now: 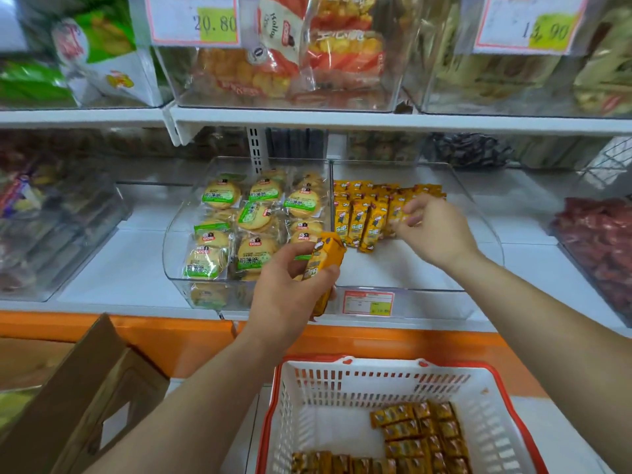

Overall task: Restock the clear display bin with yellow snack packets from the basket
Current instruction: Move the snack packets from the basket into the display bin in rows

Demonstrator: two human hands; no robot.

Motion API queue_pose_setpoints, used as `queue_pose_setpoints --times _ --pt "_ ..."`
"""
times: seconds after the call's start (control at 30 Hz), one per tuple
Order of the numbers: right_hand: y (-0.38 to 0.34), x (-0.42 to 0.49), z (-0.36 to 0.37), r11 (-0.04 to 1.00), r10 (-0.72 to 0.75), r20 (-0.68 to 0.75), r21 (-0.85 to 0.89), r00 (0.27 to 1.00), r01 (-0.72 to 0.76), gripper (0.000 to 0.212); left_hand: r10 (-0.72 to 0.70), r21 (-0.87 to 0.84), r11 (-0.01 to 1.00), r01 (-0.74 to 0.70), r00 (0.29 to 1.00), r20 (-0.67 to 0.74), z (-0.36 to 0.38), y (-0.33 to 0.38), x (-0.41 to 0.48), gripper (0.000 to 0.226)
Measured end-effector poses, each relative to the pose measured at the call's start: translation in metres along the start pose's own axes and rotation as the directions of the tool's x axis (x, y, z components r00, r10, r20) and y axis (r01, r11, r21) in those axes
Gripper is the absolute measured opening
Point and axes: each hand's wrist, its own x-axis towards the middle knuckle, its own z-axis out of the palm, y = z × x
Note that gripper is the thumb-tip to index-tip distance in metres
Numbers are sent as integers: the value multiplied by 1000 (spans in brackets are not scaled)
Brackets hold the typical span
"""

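While the left grip (290,285) is closed round a small stack of yellow snack packets (325,265), held just over the front left corner of the clear display bin (437,304), the right grip (434,230) is found inside that bin, at the right end of the standing row (362,220) of like packets. Its fingers are bent down onto the row. Whether a packet is pinched there or merely touched cannot be told, as that part is blurred.

The row is set upright toward the back and left wall of the bin, and the front and right of the bin floor are seen bare. The basket (342,398) is placed below the shelf edge, nearest the person, with loose packets (420,432) lying along its bottom. A bin of round biscuits (239,227) adjoins on the left.

The step in hand is judged to be placement: stock from the held stack is being added to the row. The task is assessed as partly done, since the bin is far from full and the basket is not emptied.

For the next move, a packet should be passed from the left grip to the right, stood upright, and pressed against the end of the row. Care is advised, as an unsupported row may be tipped forward.
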Motion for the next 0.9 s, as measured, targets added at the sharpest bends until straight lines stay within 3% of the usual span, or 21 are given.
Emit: queue_pose_setpoints --times 0.1,0.17,0.27,0.33,0.47,0.7,0.83,0.9 --pt "-8 -55 -32 953 35 105 297 994 -65 9 8 23 1000 -8 1000 8 3 5 -6 37" --pt "-17 -90 -45 817 33 292 542 956 -194 8 40 63 997 -42 999 34 5 8 -8 37" --pt "-29 -118 -52 680 4 447 655 895 -330 19 123 137 980 -141 983 135 16 12 -18 43" --pt "-34 -123 -54 651 -2 471 670 882 -356 24 160 165 967 -192 969 191 26 15 -27 45" --pt "-28 -122 -61 701 -16 442 645 897 -306 23 203 213 945 -250 955 217 36 18 -36 47" --pt "-6 -117 -69 725 -3 409 629 913 -279 16 155 103 979 -177 969 191 38 20 -40 49" --pt "-1 -121 -63 855 -44 468 475 882 -209 12 111 -44 993 -106 983 147 33 21 -36 31" --pt "-1 -122 -57 903 -51 421 406 906 -138 16 87 -56 995 -80 986 146 32 21 -33 21"
